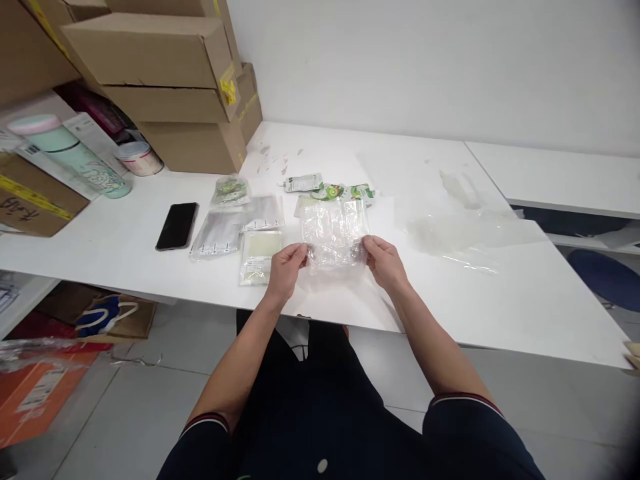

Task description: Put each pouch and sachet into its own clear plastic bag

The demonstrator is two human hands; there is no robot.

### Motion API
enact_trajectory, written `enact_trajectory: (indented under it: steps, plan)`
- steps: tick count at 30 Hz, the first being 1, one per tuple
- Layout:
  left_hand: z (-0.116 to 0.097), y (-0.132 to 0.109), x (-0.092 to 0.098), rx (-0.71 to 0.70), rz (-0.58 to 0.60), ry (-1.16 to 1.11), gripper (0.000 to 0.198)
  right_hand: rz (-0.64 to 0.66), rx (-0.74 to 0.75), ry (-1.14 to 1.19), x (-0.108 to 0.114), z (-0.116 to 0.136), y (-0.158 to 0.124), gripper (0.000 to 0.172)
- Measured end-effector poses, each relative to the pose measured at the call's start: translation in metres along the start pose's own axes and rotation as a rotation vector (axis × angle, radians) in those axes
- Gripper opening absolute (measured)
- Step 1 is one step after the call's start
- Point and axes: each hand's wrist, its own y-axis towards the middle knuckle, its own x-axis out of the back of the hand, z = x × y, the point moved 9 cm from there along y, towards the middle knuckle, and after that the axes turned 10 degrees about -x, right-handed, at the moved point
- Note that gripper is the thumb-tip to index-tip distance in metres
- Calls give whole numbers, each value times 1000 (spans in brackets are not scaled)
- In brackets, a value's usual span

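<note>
My left hand (286, 267) and my right hand (384, 259) each pinch a near corner of a clear crinkled plastic bag (334, 230), held just above the white table (525, 293). Both hands are closed on the bag's lower edge, left at its left corner, right at its right corner. Just left of the bag lie a pale green sachet (260, 255), silver foil packets (220, 233) and another clear packet (231, 190). Beyond the bag sit green kiwi-print sachets (343, 193) and a small grey sachet (304, 182).
A black phone (177, 225) lies face down at the left. Stacked cardboard boxes (170, 87), a mint bottle (75, 157) and a small tub (140, 159) fill the back left. Loose clear plastic sheet (460, 233) lies at the right. A second table (565, 177) adjoins.
</note>
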Motion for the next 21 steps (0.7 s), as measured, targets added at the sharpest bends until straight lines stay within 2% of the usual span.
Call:
enact_trajectory:
  steps: [2,3,4,6,8,9,10,12,14,16,17,19,21]
  plan:
    - [-10,0,3,-98,-12,36,31,-60,56,-52,5,4,1,37]
    - [-15,-1,-1,-129,19,35,31,-88,77,-60,6,5,1,35]
    - [-20,-3,-10,-145,84,23,34,-109,89,-42,6,6,1,34]
    - [-27,-12,-38,-139,299,-9,39,-112,68,57,0,3,0,31]
    - [-29,-24,-65,-135,481,48,38,-30,15,159,-17,-7,-2,32]
    - [-29,-28,-73,-153,499,128,34,36,-7,194,-29,-12,-4,35]
    - [-29,-29,-77,-174,468,225,34,98,-23,220,-41,-18,-6,40]
    - [-26,-29,-78,-192,345,390,54,182,-44,257,-58,-31,-8,48]
    - [-20,-30,-78,-166,277,463,75,179,-60,264,-62,-41,-7,52]
    - [-16,-33,-79,-123,301,505,81,162,-78,249,-60,-46,-2,54]
    - [-17,-35,-78,-110,326,532,77,161,-86,250,-58,-46,0,56]
    - [-28,-41,-79,-158,388,592,56,133,-103,287,-50,-42,7,57]
    - [-56,-58,-89,-383,488,660,28,68,-89,352,-40,-33,13,56]
